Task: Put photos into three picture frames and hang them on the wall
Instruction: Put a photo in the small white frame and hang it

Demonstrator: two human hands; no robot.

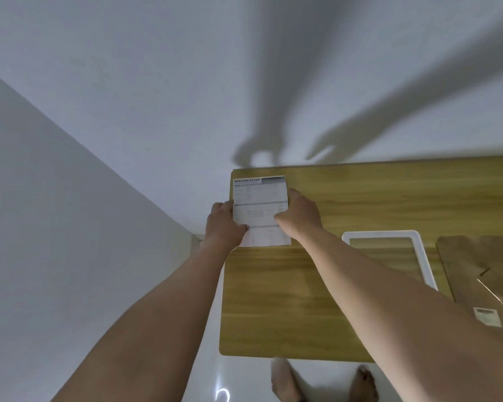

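Note:
A printed sheet point(259, 198) headed "SPECIFICATION" is at the far left corner of the wooden table point(273, 300). My left hand point(222, 224) grips its left edge, thumb on the paper. My right hand point(298, 217) pinches its right edge. Whether the sheet rests flat or is lifted off the table is unclear. A white picture frame point(421, 256) lies flat on the table to the right of my right forearm, which hides its near part.
A brown backing board point(462, 265) and clear plastic wrap point(497, 303) with a small label lie at the table's right. White walls meet in a corner to the left of the table. Bare feet point(285, 384) stand on the glossy floor below the table's near edge.

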